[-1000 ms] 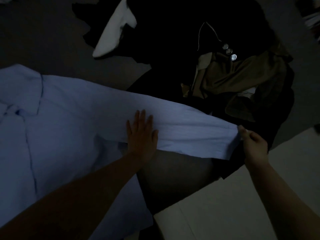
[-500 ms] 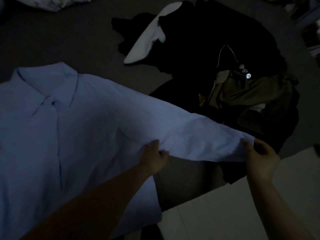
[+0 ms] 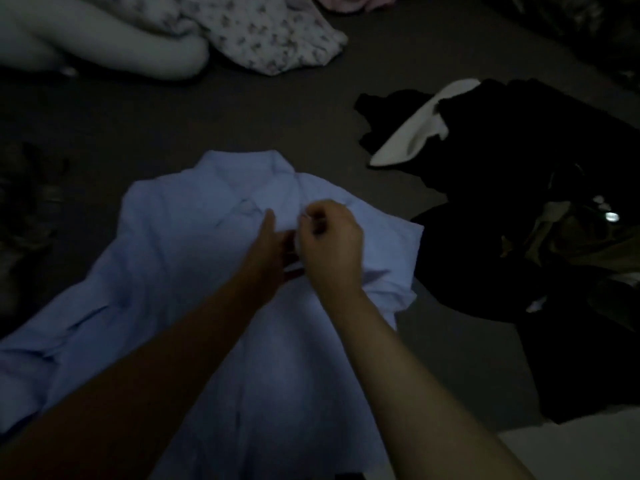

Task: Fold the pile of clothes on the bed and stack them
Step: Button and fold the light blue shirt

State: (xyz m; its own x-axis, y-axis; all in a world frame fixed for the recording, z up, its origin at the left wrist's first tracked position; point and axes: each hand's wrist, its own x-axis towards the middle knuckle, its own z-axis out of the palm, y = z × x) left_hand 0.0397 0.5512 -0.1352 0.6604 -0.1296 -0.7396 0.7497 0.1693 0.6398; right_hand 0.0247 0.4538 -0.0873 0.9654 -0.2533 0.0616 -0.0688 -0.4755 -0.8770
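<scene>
Pinching the folded-in sleeve cuff, right hand (image 3: 329, 237) sets it on the blue shirt (image 3: 180, 271) chest at frame centre, left hand (image 3: 268, 244) flat alongside, grip unclear; sleeve-fold step, likely next the other sleeve at 8 o'clock, dark pile (image 3: 540, 188) at 3 o'clock

The room was dim. A dark grey bed (image 3: 277, 109) filled the view, with pale floor (image 3: 571, 448) beyond its near right corner.
</scene>
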